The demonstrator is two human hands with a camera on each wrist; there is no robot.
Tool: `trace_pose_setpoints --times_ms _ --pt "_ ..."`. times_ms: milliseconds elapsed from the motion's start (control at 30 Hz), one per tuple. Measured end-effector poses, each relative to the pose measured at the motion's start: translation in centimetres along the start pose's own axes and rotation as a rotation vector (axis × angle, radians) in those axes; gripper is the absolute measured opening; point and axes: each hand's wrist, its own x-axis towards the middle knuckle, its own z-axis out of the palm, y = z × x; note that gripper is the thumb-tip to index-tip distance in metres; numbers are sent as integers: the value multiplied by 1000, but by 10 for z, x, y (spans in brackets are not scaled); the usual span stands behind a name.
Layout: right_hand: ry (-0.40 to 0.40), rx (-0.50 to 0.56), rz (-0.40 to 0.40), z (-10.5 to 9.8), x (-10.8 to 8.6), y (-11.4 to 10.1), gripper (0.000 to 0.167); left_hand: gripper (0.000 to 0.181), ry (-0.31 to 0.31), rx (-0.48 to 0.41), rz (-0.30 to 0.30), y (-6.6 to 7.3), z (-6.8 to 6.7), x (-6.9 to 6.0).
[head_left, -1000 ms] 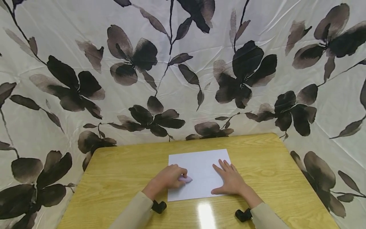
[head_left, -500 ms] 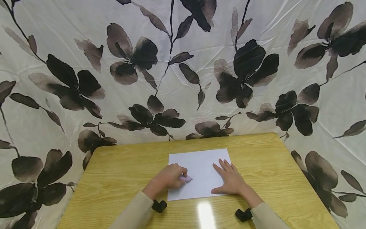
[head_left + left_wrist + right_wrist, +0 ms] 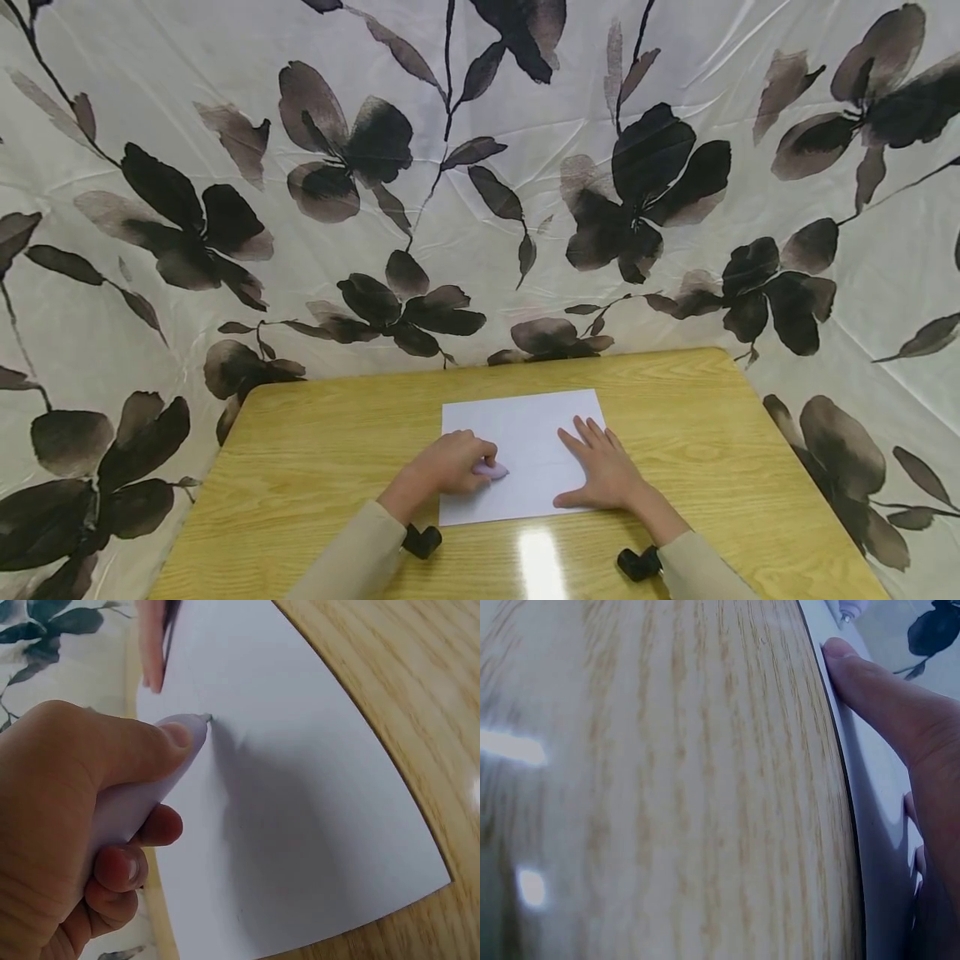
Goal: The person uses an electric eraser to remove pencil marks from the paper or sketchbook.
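My left hand grips a plump lilac pen with a small metal tip. In the left wrist view the thumb presses along the top of the pen, and the other fingers curl beneath it. Its tip points right and meets, or nearly meets, a white sheet of paper. Faint lines seem to run on the sheet, too weak to make out. Flat on the paper's right side rests my right hand, fingers spread. The right wrist view shows its thumb at the paper's near edge.
The sheet lies on a yellow wood-grain table, where a bright reflection shows near the front. Black wrist devices sit below both wrists. A floral cloth hangs behind and along both sides.
My left hand has slid slightly to the right with the pen over the last half second. The right hand and the sheet stay in place.
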Motion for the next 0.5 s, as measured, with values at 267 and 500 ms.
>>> trace_pose_setpoints --times_ms 267,500 --pt "18 14 -9 0 -1 2 114 8 11 -10 -9 -3 3 1" --pt "19 26 -18 -1 -2 1 113 7 29 -19 5 -3 4 3"
